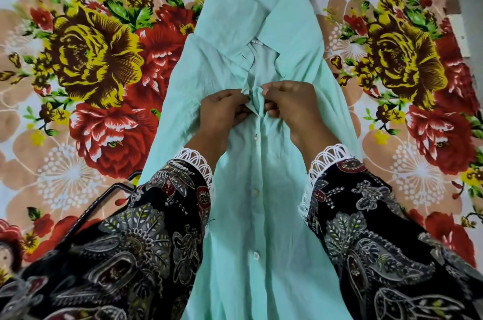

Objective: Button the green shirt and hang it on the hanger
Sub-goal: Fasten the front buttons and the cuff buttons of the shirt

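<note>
Hands pinch placket mid-frame: left hand (pixel 224 110) & right hand (pixel 286 102) both gripping green shirt (pixel 261 189), laid centre on bedsheet (pixel 91 58). Risk: bunched fabric, button slips hole. Hanger (pixel 109 196) lower left.

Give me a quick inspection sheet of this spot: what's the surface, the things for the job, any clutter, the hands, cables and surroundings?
Surface: floral bedsheet in red, yellow and peach, spread flat.
Job's things: green shirt lies face up, collar away from the person; three buttons show closed along the lower placket, while the collar area lies open. Black hanger lies on the sheet at the shirt's left edge, partly hidden under the left sleeve.
Clutter: nothing seen.
Hands: left hand and right hand both pinch the placket fabric at chest level, close together.
Cables: nothing seen.
Surroundings: a strip of pale floor or wall at the upper right edge; too little shows to tell more.
</note>
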